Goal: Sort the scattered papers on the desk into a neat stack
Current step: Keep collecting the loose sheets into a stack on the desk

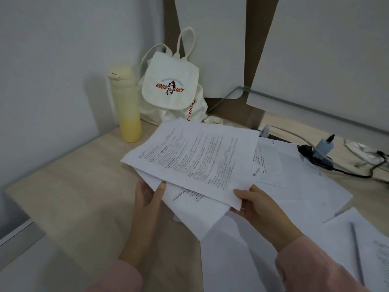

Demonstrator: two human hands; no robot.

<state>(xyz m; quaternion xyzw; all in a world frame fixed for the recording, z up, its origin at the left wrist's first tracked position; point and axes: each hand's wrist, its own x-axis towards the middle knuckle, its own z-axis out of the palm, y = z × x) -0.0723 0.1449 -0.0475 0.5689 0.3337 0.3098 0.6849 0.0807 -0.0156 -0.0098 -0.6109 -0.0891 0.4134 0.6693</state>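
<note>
A bundle of printed white papers [195, 157] is lifted above the pale wooden desk [69, 186], its sheets fanned and unaligned. My left hand [149, 197] holds the bundle's near left edge, thumb on top and fingers hidden beneath. My right hand [259, 205] pinches the near right corner of the top sheet, thumb on top. More loose papers [301, 186] lie spread over the desk to the right, under and beyond the bundle. Another sheet [229, 256] lies near the front edge.
A yellow bottle [126, 104] and a white canvas backpack [172, 85] stand at the back by the wall. A black power strip [315, 154] with cables sits at the right rear. A grey pen [356, 251] lies on papers at the front right.
</note>
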